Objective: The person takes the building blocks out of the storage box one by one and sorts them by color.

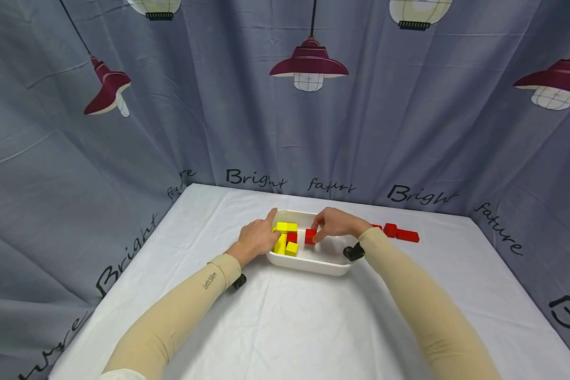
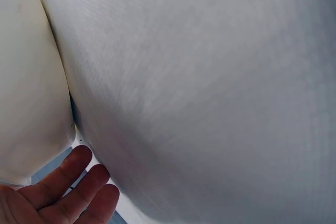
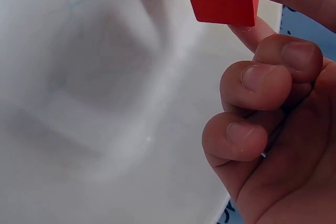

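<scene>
Grey-blue curtain (image 1: pixel 237 121) backing a careful pinch

Head view: the right hand (image 1: pixel 334 222) is pinching a red block (image 1: pixel 310 236) inside the white tray (image 1: pixel 309 265), right of the yellow blocks (image 1: pixel 291 249); the left hand (image 1: pixel 260 236) is touching the tray's left end.

Left wrist: three fingers are bending loosely; whether they are gripping, one cannot tell.

Right wrist: the block is showing squarely; keeping it level probably helps.

Blocks (image 1: pixel 309 236) are red or yellow, tray (image 1: pixel 309 265) and tablecloth (image 1: pixel 309 327) white, sleeves (image 1: pixel 176 316) beige; maroon lamps (image 1: pixel 310 59) and black lettering (image 1: pixel 254 178) pattern the grey-blue curtain (image 1: pixel 247 121).
</scene>
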Tool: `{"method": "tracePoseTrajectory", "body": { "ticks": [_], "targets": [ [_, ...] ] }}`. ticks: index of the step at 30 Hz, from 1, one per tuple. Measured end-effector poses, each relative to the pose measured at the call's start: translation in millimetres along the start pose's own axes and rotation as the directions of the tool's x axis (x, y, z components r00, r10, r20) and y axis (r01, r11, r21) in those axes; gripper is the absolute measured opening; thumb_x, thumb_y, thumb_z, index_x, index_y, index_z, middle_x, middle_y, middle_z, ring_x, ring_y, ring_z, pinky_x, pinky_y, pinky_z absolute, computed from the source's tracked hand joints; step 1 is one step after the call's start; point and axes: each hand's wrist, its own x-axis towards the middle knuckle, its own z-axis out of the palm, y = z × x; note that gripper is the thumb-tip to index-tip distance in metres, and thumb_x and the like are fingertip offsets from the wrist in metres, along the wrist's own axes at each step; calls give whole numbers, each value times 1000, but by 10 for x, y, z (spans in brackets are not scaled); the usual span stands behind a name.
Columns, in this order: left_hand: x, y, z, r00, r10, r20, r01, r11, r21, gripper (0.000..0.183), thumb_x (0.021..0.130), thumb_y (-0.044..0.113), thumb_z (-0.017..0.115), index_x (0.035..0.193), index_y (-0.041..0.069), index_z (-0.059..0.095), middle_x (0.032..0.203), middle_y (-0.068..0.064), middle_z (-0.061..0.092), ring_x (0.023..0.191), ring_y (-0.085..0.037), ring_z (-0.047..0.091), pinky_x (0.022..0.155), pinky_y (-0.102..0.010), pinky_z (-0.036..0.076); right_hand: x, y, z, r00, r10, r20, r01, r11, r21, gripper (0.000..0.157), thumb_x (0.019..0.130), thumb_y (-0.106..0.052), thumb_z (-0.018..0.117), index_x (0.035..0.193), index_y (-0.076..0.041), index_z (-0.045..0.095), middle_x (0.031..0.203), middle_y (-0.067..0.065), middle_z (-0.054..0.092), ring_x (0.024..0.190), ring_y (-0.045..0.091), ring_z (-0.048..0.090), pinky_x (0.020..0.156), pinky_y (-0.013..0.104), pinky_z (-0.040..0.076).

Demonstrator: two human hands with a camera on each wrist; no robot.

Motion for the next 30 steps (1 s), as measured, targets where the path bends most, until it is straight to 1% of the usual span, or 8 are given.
{"method": "tracePoseTrajectory", "body": {
  "ticks": [7, 12, 16, 23, 30],
  "targets": [
    [-5, -10, -9, 1000, -7, 8, 7, 1000, -8, 71, 100, 41, 48, 163, 26, 17, 113, -11, 70, 84, -24, 60, 77, -42, 54, -174, 51, -137, 1000, -6, -30, 6, 1000, 14, 24, 81, -26, 82, 99, -14, 75, 70, 1, 51, 75, 18, 51, 69, 32, 37],
    [1, -8, -6, 1000, 0, 6, 0, 1000, -11, 71, 100, 41, 48, 162, 25, 17, 114, -12, 70, 85, -24, 61, 78, -43, 54, -322, 116, -221, 998, 5, -70, -2, 999, 34, 26, 79, -25, 83, 101, -13, 74, 68, 0, 49, 69, 17, 48, 66, 31, 36],
    [3, -3, -4, 1000, 6, 5, -6, 1000, -7, 71, 100, 41, 48, 162, 25, 17, 112, -12, 70, 84, -24, 60, 77, -42, 54, -445, 172, -286, 995, 15, -102, -10, 999, 53, 29, 80, -26, 83, 104, -12, 73, 68, 1, 47, 67, 18, 45, 64, 32, 34],
    [-3, 9, -8, 1000, 1, 10, -1, 1000, -9, 71, 100, 41, 48, 162, 25, 17, 115, -13, 69, 86, -24, 61, 80, -44, 54, -612, 328, -357, 984, 65, -164, -60, 997, 40, 33, 82, -30, 82, 107, -12, 72, 70, 3, 47, 66, 19, 44, 61, 31, 34],
    [-19, 19, -14, 1000, -5, 10, 6, 1000, -11, 71, 100, 40, 48, 162, 24, 18, 114, -13, 69, 84, -24, 60, 78, -43, 54, -719, 535, -408, 970, 114, -215, -104, 993, 59, 37, 82, -29, 82, 112, -10, 72, 70, 3, 48, 62, 19, 44, 58, 29, 33]
  ]
}}
